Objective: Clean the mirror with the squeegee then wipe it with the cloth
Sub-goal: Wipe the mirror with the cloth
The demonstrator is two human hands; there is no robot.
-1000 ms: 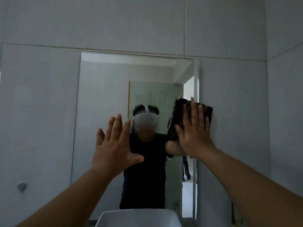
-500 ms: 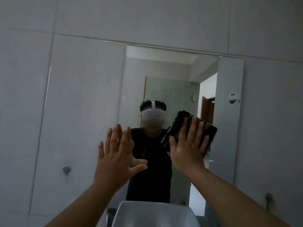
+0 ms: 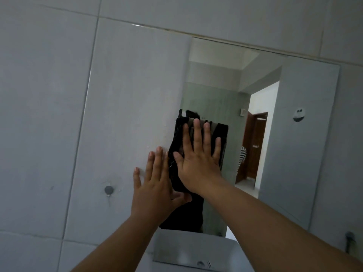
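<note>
The mirror (image 3: 306, 158) hangs on the grey tiled wall. My right hand (image 3: 198, 165) lies flat, fingers spread, pressing a dark cloth (image 3: 222, 136) against the glass near the mirror's left edge. My left hand (image 3: 155, 189) is open and empty, fingers up, just left of the cloth at the mirror's left edge; its thumb reaches under the cloth's lower end. Whether it touches the wall I cannot tell. No squeegee is in view.
A white basin (image 3: 196, 250) juts out below the mirror. A small round wall fitting (image 3: 108, 190) sits left of my hands, another (image 3: 349, 237) at the lower right. The glass reflects a doorway and a person in dark clothes.
My right hand has slid the cloth leftward across the glass, from the mirror's right edge to its left edge. The left hand stayed open and now sits beside the cloth.
</note>
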